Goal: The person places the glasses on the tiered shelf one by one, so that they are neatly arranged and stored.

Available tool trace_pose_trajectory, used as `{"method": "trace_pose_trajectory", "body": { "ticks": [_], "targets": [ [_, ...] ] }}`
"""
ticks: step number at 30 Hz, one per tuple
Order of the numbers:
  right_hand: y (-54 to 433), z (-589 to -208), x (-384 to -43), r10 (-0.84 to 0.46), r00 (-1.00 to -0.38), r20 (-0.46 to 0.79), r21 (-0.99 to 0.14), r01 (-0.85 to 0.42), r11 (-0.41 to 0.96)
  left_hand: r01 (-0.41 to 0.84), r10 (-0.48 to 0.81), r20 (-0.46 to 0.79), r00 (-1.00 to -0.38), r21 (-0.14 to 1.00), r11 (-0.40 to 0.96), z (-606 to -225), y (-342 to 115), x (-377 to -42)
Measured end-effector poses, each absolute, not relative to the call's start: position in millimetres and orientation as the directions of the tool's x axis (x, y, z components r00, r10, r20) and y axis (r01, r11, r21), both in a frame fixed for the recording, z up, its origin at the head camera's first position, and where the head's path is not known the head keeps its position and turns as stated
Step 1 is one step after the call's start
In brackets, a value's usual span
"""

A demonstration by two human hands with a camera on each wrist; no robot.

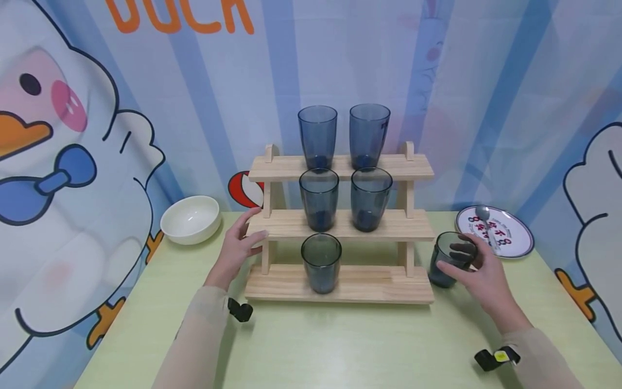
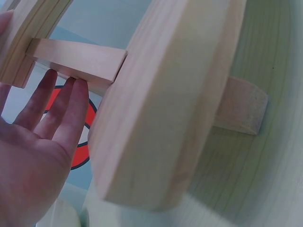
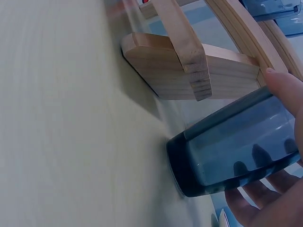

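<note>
At the right end of a three-tier wooden stand, my right hand grips a dark blue-grey drinking glass, thumb on the near side and fingers on the far side. The right wrist view shows this glass with its base close to the tabletop; I cannot tell whether they touch. My left hand is at the stand's left end, by the middle shelf. In the left wrist view its fairly straight fingers touch an upright of the stand.
Matching glasses stand on the stand: two on the top shelf, two on the middle shelf, one glass on the bottom. A white bowl sits at left. A patterned plate with a spoon lies behind my right hand.
</note>
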State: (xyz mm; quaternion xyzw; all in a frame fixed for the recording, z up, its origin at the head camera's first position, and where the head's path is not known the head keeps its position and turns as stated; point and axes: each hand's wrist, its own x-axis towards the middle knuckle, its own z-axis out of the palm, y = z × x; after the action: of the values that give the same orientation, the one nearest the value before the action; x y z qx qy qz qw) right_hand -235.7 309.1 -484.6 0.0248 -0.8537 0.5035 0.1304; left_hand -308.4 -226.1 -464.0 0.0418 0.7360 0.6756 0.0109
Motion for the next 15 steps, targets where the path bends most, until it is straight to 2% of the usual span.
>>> {"method": "trace_pose_trajectory", "body": {
  "ticks": [10, 15],
  "targets": [
    [320, -472, -210, 0.185, -0.959, 0.215, -0.837, -0.084, 0.54, 0.049, 0.088, 0.042, -0.995, 0.996, 0.072, -463, -226, -309],
    [321, -463, -199, 0.215, -0.946, 0.241, -0.828, -0.085, 0.554, 0.045, 0.085, 0.039, -0.996, 0.997, 0.067, -463, -227, -308]
  ]
}}
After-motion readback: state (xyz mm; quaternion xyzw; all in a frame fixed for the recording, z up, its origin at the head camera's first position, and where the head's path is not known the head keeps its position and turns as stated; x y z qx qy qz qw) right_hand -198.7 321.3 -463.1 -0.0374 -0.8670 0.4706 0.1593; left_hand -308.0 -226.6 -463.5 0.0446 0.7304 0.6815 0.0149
